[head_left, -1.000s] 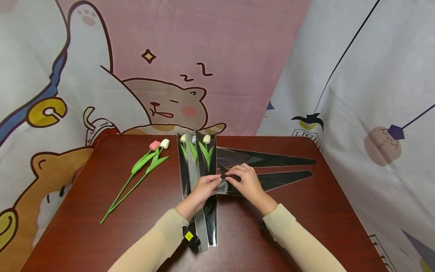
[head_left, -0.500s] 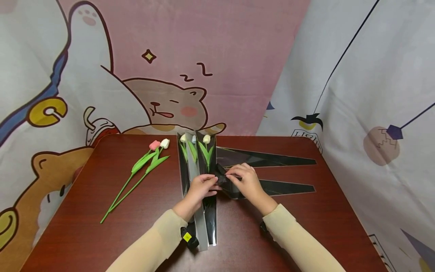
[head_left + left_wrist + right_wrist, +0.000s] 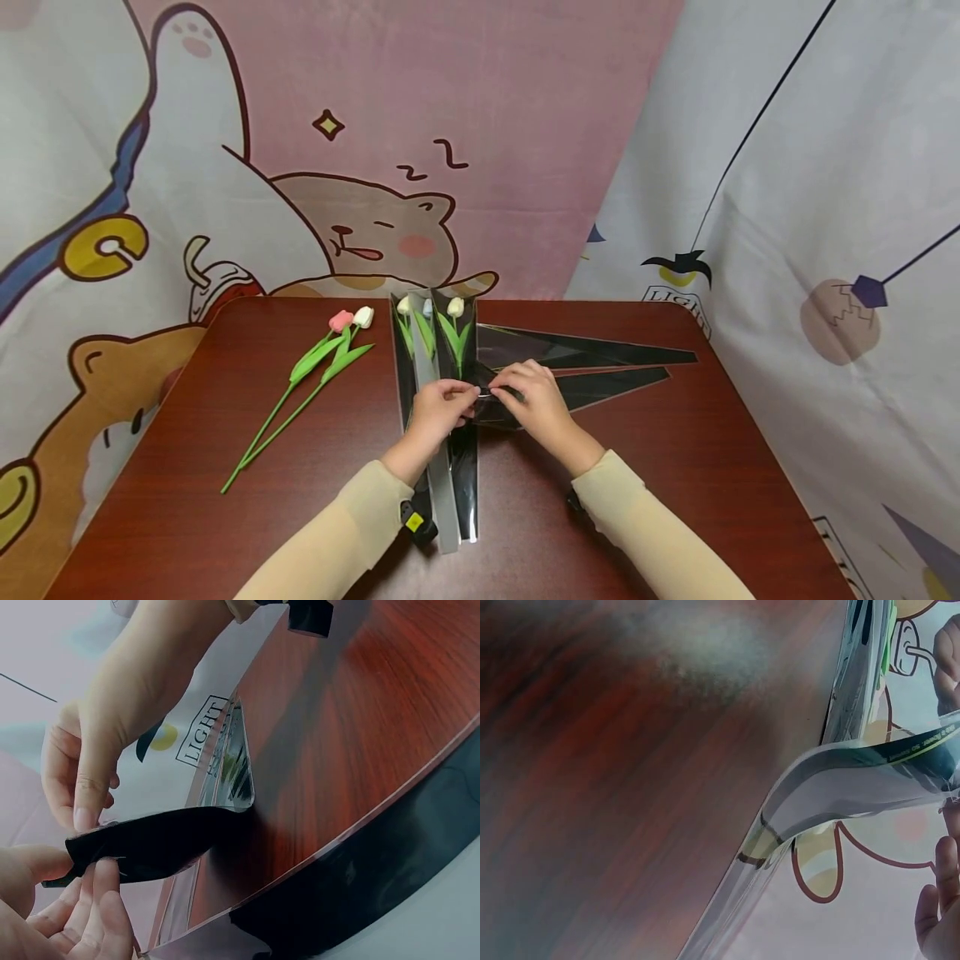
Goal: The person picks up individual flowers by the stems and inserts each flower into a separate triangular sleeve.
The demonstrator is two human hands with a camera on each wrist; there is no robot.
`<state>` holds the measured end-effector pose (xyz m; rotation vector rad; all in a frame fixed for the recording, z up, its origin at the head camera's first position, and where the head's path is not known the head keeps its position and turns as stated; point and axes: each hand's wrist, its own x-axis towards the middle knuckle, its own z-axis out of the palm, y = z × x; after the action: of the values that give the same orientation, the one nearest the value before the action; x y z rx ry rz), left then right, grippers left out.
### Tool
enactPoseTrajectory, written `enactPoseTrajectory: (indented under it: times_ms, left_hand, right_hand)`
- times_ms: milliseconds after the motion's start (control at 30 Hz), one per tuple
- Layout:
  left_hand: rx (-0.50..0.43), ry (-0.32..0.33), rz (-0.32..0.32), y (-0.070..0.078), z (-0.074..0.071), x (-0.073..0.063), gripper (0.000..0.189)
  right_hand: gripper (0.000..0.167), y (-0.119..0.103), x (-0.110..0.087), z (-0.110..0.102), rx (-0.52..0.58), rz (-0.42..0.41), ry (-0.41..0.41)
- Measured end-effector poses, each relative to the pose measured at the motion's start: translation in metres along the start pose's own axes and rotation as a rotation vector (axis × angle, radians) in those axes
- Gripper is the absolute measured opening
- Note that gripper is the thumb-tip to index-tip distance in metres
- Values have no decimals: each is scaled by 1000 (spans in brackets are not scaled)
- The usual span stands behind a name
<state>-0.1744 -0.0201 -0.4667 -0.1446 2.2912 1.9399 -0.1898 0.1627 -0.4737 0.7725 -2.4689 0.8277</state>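
Both hands are at the wide end of a clear-and-black plastic flower sleeve (image 3: 611,390). My left hand (image 3: 441,410) pinches its edge between thumb and fingers. From the other side, my right hand (image 3: 531,400) pinches the same end with its fingertips. In the left wrist view the dark sleeve (image 3: 161,844) bends away from the fingers of both hands, its far part low over the table. The right wrist view shows the sleeve (image 3: 847,784) curving across, with the hands cut off at the right edge. Part of its mouth is hidden by fingers.
Beneath my left hand lie sleeved tulips (image 3: 455,310), pale blooms at the far end. Two loose tulips, one pink (image 3: 341,320) and one white (image 3: 363,317), lie to the left. Another flat sleeve (image 3: 600,348) rests behind the held one on the brown table (image 3: 675,500).
The held sleeve's narrow end swung toward me, then back away, and its mouth changed shape. Both hands shifted slightly left. The tulips and the other sleeve stayed put.
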Motion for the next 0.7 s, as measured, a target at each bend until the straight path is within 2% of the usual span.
enactPoseTrajectory:
  times_ms: [233, 533, 700]
  left_hand:
    - [63, 12, 47, 2, -2, 1, 18]
    - [206, 65, 130, -1, -8, 3, 13]
    - [280, 77, 145, -5, -15, 6, 13]
  right_hand:
    - [7, -1, 0, 2, -15, -11, -25]
    - [6, 3, 1, 0, -50, -29, 4]
    - [6, 6, 2, -1, -55, -24, 7]
